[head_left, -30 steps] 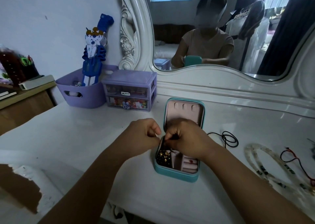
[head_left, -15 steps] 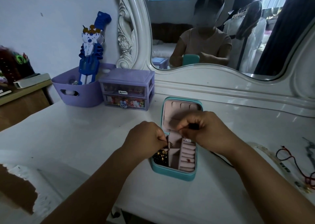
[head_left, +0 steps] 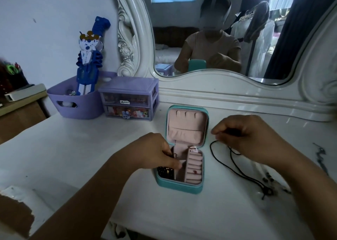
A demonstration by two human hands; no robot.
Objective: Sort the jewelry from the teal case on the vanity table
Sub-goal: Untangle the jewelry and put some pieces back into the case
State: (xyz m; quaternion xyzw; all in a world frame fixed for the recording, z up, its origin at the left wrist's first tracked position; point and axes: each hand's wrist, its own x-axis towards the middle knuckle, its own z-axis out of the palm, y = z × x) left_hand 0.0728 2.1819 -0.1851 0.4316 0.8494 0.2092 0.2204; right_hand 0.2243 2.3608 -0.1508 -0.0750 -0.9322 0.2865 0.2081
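Note:
The teal case lies open on the white vanity table, its pink lid standing up. Inside are pink ring rolls with a small red piece, and a front-left compartment of dark and gold jewelry. My left hand is at the case's left side, fingertips pinched on a small thin piece just above that compartment. My right hand hovers right of the lid, fingers closed around a small dark piece. A black cord lies on the table below it; whether the two are joined is unclear.
A purple two-drawer organiser and a purple basket holding a blue toy figure stand at the back left. The mirror rises behind. Beaded pieces lie at the right. The table edge is chipped at lower left.
My right hand has lifted out of the case and moved right, past the lid, with a dark piece in its fingers. My left hand has shifted down to the case's left compartment.

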